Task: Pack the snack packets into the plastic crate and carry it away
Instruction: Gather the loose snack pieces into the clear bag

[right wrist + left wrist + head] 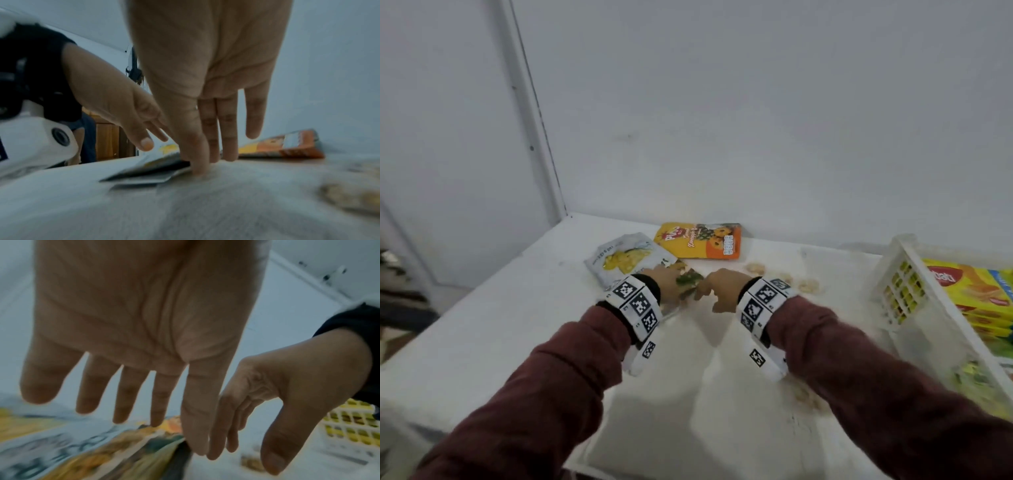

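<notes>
On the white table [517, 325] lies a green and yellow snack packet [690, 282], mostly hidden under my hands. My left hand [669, 282] hovers over it with straight, spread fingers [131, 394]; whether they touch it is unclear. My right hand [722, 287] has straight fingers [209, 121] too, their tips on the table at the packet's right edge [148, 172]. A white and yellow packet [626, 257] and an orange packet [702, 241] lie just beyond. The white plastic crate [893, 284] stands at the right, with yellow packets [976, 294] inside.
Loose snack pieces [808, 284] are scattered on the table between my right hand and the crate. A white wall [756, 120] closes off the back. The table's left edge drops to dark things on the floor [400, 301].
</notes>
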`<act>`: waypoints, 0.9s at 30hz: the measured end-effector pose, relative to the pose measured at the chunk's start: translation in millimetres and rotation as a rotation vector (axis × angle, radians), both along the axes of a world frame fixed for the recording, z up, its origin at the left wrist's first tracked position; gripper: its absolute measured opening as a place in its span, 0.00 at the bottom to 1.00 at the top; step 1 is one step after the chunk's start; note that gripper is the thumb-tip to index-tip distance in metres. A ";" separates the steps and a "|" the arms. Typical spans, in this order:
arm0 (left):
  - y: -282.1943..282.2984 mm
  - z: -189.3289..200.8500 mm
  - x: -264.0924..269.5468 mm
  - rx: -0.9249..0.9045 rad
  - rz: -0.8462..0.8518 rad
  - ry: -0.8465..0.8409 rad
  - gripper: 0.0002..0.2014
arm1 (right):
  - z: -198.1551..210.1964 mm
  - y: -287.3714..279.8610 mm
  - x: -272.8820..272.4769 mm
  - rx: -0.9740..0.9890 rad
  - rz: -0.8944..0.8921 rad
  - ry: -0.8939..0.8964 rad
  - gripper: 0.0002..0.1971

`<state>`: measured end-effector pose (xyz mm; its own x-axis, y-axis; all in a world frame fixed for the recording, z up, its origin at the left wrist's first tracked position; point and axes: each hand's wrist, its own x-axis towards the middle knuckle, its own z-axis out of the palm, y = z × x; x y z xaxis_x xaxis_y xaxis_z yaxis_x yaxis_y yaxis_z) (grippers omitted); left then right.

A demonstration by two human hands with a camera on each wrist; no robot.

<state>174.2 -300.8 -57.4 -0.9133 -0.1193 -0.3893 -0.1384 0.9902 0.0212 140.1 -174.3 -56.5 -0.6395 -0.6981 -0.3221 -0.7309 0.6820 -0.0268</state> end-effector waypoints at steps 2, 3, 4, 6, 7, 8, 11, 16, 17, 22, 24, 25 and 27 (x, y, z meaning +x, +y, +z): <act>-9.9 -2.1 5.8 0.016 -0.039 -0.072 0.26 | -9.4 -16.1 -1.5 0.073 0.036 -0.013 0.25; -14.2 -3.1 9.0 0.014 -0.048 -0.105 0.28 | -13.2 -23.1 -1.7 0.113 0.059 -0.018 0.25; -17.4 -3.5 11.4 0.009 -0.051 -0.136 0.29 | -15.7 -28.7 -1.7 0.149 0.080 -0.014 0.26; -23.9 -5.5 13.6 0.028 -0.049 -0.180 0.31 | -16.9 -38.3 -2.0 0.160 0.102 -0.002 0.24; -25.8 -5.4 13.8 0.045 -0.052 -0.193 0.31 | -16.4 -42.0 -1.8 0.162 0.102 0.006 0.22; -27.1 -5.6 13.2 0.056 -0.054 -0.207 0.31 | -16.1 -44.4 -1.2 0.164 0.098 0.013 0.20; -29.2 -4.7 12.5 0.041 -0.072 -0.234 0.33 | -18.4 -45.7 -0.9 0.136 0.100 0.019 0.16; -31.0 -10.7 8.8 -0.009 -0.097 -0.256 0.33 | -9.7 -29.4 -6.3 0.054 0.161 0.000 0.06; -31.0 -11.6 7.9 -0.021 -0.111 -0.263 0.33 | -4.3 -25.1 -7.7 0.008 0.162 -0.007 0.06; -31.0 -16.3 4.1 -0.046 -0.142 -0.268 0.33 | 30.6 -5.7 -7.7 -0.050 0.074 -0.041 0.10; -30.6 -17.9 2.7 -0.044 -0.160 -0.257 0.31 | 46.4 4.3 -4.6 -0.120 -0.010 -0.051 0.13; -30.2 -16.7 1.9 -0.036 -0.167 -0.257 0.30 | 54.7 10.3 -2.0 -0.157 -0.056 -0.058 0.15; -29.2 -10.2 0.9 0.022 -0.153 -0.211 0.26 | 71.0 22.4 3.2 -0.222 -0.130 -0.044 0.17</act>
